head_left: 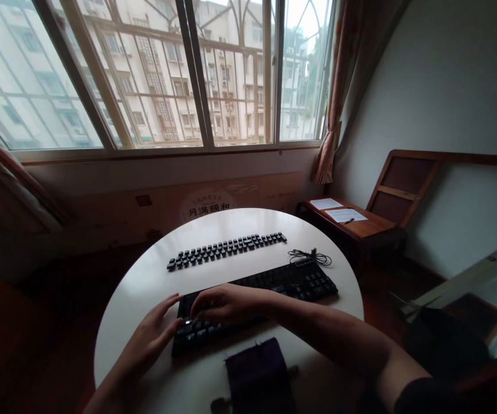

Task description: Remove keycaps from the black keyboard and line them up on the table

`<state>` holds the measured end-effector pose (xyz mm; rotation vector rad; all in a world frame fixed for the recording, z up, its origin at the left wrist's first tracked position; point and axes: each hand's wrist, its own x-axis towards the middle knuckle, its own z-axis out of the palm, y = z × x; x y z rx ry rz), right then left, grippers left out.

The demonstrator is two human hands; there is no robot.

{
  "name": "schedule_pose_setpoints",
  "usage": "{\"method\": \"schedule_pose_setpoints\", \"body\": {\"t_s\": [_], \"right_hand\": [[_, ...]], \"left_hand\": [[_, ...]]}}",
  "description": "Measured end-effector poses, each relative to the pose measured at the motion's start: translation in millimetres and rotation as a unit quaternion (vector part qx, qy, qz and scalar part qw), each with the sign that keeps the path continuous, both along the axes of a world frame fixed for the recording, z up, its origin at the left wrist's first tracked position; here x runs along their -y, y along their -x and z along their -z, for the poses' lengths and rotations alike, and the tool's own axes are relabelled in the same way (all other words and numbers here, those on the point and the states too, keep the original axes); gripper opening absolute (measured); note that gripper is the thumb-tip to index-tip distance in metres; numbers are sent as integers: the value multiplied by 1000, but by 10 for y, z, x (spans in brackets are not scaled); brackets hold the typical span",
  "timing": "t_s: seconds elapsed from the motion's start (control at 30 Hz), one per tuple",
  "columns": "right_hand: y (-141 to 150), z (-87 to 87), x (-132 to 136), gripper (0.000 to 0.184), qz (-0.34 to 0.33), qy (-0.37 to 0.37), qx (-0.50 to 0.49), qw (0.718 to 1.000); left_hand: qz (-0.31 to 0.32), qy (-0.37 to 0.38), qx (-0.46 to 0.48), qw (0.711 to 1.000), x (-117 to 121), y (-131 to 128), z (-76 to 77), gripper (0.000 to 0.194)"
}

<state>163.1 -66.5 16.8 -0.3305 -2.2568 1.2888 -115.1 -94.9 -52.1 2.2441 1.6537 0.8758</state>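
Observation:
A black keyboard (231, 328) lies at a slant on the round white table. Keycaps cover its near left part and its right end, while a dark flat strip without visible keycaps runs along the far left. My left hand (155, 328) is at its left end, fingers stretched and apart, thumb and fingertips touching the edge. Over the left keys, my right hand (226, 302) bends down with its fingertips drawn together at a key; what lies between them is hidden. Beyond the keyboard, loose black keycaps (226, 248) stand in rows.
A coiled black cable (311, 257) lies behind the keyboard's right end. Dark purple cloth (257, 374) with a frayed edge is on the near side of the white table (136, 287). To the right, papers (346, 215) and a pen (350, 221) rest on a wooden chair (373, 229).

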Motion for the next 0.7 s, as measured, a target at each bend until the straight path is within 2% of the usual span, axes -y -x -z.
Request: {"method": "schedule_pose_setpoints", "body": {"t_s": [0.07,0.17,0.3,0.4,0.5,0.6,0.7], "right_hand": [[87,-11,-42,16,-27,57,2,998],[261,2,-163,16,-32,155,-39,987],[523,68,-350,19,45,241,-112,963],[667,184,-429,14,72,266,-121,954],[727,352,-439,6,49,281,-94,954],[729,515,-421,21,23,281,-90,955],[720,624,-413,33,58,232,-120,964]], "left_hand": [[50,26,7,998,-3,-6,16,57],[59,38,15,997,15,-18,11,53],[60,52,48,996,84,-68,-28,45],[59,69,130,987,125,-103,-55,38],[52,85,177,979,144,-116,-81,32],[19,81,163,983,153,-119,-110,28],[-12,78,139,987,169,-126,-130,26]]}}
